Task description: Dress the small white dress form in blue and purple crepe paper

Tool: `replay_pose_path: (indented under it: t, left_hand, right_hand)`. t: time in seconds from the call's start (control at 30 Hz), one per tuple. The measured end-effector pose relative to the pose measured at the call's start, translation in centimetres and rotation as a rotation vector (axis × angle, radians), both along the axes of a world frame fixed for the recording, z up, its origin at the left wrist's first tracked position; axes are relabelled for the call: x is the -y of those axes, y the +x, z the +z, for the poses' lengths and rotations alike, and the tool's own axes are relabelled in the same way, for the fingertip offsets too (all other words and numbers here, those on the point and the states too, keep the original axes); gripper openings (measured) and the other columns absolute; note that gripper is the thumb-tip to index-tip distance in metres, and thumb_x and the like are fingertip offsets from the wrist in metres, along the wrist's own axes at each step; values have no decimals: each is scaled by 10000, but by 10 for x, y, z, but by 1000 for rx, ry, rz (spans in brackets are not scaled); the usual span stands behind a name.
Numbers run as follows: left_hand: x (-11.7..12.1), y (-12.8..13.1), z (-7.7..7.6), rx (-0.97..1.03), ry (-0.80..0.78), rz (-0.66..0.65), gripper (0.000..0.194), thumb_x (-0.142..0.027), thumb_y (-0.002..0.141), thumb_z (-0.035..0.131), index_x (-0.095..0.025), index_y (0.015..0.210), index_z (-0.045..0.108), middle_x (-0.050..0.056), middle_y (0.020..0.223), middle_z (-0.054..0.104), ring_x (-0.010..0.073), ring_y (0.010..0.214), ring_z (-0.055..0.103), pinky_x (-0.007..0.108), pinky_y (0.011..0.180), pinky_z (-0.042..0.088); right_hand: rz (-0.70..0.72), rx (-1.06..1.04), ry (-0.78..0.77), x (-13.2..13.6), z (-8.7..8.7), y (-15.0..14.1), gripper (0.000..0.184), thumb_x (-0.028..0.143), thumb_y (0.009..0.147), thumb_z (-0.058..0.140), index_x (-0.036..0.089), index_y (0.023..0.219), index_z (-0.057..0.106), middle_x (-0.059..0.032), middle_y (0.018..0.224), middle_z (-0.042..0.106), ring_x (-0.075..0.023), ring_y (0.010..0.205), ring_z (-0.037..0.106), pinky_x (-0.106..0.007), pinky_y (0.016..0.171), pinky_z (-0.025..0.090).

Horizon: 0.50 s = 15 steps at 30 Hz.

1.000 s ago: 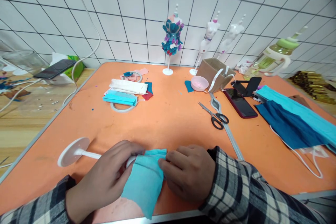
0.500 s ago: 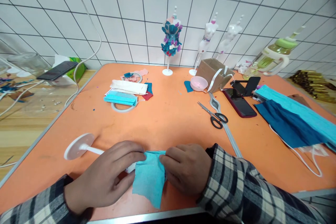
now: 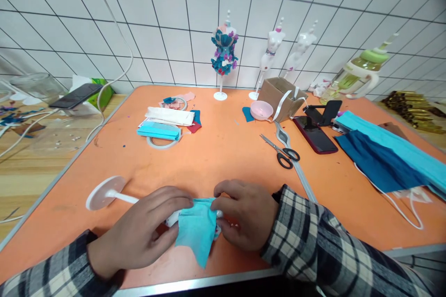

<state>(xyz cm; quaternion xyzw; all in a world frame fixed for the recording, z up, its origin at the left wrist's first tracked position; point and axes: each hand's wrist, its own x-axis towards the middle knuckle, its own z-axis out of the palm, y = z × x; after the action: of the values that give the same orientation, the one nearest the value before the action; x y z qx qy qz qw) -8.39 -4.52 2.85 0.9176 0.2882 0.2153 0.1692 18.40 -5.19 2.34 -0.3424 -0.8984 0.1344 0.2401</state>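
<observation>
Near the table's front edge a small white mannequin stand (image 3: pixel 120 196) lies on its side, its round base to the left. A piece of light-blue cloth (image 3: pixel 197 229) is draped over its body, with a loose corner hanging toward me. My left hand (image 3: pixel 146 227) is closed around the mannequin and the cloth's left edge. My right hand (image 3: pixel 244 216) has thumb and fingers curled at the cloth's right edge, a fingertip on the cloth. A bit of the white body shows between these fingers. Most of the mannequin is hidden under hands and cloth.
Scissors (image 3: pixel 283 152) lie beside a grey zip strip (image 3: pixel 304 181). Farther back stand a pink bowl (image 3: pixel 261 110), a cardboard box (image 3: pixel 278 95) and a decorated mannequin (image 3: pixel 225 53). Folded cloths (image 3: pixel 160 131) lie left; a phone (image 3: pixel 315 134) and dark-blue cloth (image 3: pixel 381 162) lie right.
My right hand has loosened and its fingers have spread a little, baring the mannequin's right end. The cloth's lower corner has shifted slightly up. My left hand keeps its hold.
</observation>
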Motion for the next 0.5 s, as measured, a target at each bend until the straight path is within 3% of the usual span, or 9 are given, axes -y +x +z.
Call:
replay_pose_path:
  t: [0.23, 0.5]
  left_hand:
    - [-1, 2, 0, 27, 4, 10, 416, -115, 812, 500, -259, 1200, 541, 62, 1088, 707, 227, 1019, 656, 346, 869, 545]
    - [-2, 5, 3, 41, -40, 0, 349, -137, 844, 499, -244, 1172, 553, 63, 1103, 697, 212, 1022, 648, 326, 864, 544]
  right_hand:
    - [96, 32, 165, 2, 4, -2, 301, 197, 841, 547, 231, 1135, 599, -40, 1140, 642, -199, 806, 481, -349, 671, 388]
    - [71, 39, 121, 9, -3, -11, 330, 221, 798, 583, 231, 1128, 582, -30, 1085, 659, -211, 809, 475, -385, 721, 370]
